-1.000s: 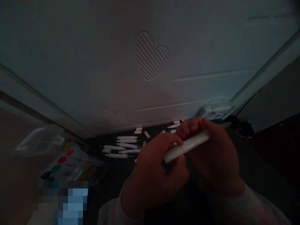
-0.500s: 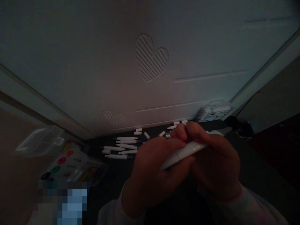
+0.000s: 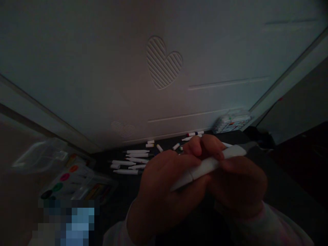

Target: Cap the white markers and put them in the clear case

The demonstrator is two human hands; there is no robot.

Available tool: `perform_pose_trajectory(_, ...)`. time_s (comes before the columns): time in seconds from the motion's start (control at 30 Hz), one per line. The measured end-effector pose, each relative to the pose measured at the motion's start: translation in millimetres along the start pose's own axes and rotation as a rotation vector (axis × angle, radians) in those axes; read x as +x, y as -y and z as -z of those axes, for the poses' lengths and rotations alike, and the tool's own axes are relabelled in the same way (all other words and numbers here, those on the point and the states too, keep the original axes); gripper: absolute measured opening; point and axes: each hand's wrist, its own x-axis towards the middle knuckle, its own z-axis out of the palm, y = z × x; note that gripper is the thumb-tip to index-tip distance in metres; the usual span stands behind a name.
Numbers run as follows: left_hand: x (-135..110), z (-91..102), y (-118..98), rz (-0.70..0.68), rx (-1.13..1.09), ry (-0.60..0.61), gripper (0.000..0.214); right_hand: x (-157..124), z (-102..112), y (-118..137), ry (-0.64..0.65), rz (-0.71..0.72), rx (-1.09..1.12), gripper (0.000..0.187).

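Dim room: a white panel embossed with a striped heart rises from a dark floor. Centre foreground, the left hand and right hand are pressed together, both clamped on one white marker, which lies slanted across the fingers with its left end low and its right end high and clear of the right hand. A seam near the left hand divides cap from barrel. A second ago a green tip showed at the lower left end; it is now out of sight and the end reads plain white, while the hands have drawn slightly lower and closer. Judged from this, the capped end now sits closed, though the thumb may hide part of it. Beyond the knuckles, loose markers and caps lie scattered against the panel's foot. Far right, a clear marker case. Near left, an open tray with coloured dots and a transparent lid.
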Motion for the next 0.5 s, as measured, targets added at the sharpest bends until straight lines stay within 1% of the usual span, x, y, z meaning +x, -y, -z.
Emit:
perform_pose_trajectory(0.27, 1.3, -0.4, -2.2, 0.001, 0.003, -0.009, 0.012, -1.1, -0.4, 1.0, 0.045, 0.014, -0.024, 0.009)
perform_pose_trajectory(0.5, 0.5, 2.7, -2.7, 0.003, 0.001, 0.011, 0.012, 1.0, -1.6, 0.6, 0.024, 0.042, -0.116, 0.012)
